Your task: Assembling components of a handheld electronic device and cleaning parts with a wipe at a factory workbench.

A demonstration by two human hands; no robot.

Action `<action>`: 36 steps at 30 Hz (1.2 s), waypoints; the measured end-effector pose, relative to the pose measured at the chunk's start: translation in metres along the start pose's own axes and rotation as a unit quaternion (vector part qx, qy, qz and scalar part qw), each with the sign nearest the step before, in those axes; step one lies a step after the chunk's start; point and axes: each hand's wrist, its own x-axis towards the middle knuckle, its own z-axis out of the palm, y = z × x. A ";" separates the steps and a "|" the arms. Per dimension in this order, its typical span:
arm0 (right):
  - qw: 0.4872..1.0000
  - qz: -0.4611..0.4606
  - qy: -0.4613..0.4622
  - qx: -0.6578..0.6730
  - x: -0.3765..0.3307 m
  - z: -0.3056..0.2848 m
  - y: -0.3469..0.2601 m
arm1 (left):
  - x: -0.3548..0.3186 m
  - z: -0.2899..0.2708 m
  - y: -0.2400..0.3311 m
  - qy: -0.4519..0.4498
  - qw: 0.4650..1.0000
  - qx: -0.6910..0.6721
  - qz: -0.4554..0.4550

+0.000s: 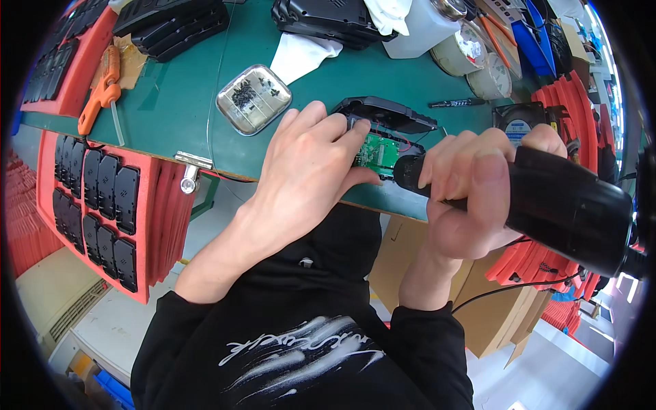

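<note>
My right hand point(471, 184) is wrapped round a black electric screwdriver point(570, 208), held nearly level with its front end pointing left. That end meets the right side of a green circuit board point(379, 153); the tip itself is hidden. Lying at the table's near edge, the board has thin red wires along its far side, and an opened black plastic housing point(386, 113) stands tilted just beyond. My left hand point(307, 154) grips the left end of the board and housing, thumb on the near side and fingers on the far side. Its fingers cover that end.
A metal dish of small dark screws point(251, 99) sits left of the board. An orange glue gun point(102, 96) lies far left; a black marker point(456, 103) lies beyond the housing. Red trays of black parts point(102, 205) stand beside the table. A binder clip point(193, 169) grips its edge.
</note>
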 end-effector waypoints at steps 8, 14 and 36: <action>0.972 -0.025 0.050 0.227 0.000 0.001 -0.010 | -0.012 0.005 0.006 0.079 0.990 -0.118 0.015; 0.944 -0.053 -0.022 0.324 0.008 -0.012 -0.009 | -0.010 0.000 0.001 0.125 0.988 -0.075 0.045; 0.980 0.002 0.080 0.183 0.012 -0.013 0.033 | -0.001 0.001 0.003 -0.004 1.000 -0.015 -0.014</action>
